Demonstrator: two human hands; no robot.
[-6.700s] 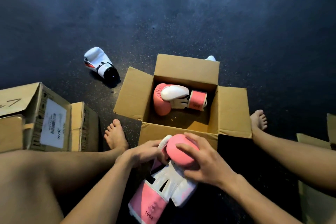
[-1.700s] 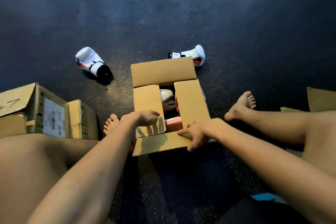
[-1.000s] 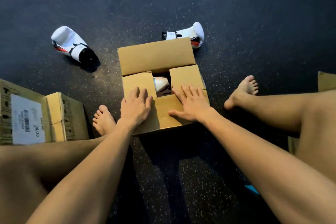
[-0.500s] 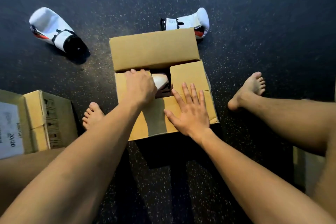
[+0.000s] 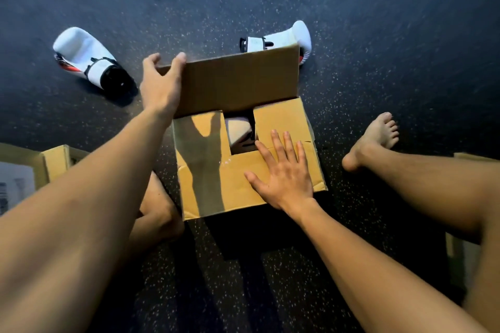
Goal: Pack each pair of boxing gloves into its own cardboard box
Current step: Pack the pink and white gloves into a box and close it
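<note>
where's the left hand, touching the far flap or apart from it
Touching. The head view shows the left hand with fingers curled over the top edge of the far flap.

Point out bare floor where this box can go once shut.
Widest bare floor lies right of the white glove behind the cardboard box, beyond the right foot. The far strip past both gloves is bare too, as is the patch between the legs, nearer than the box. Crowded: left, among the other white glove, the side boxes and the left foot.
</note>
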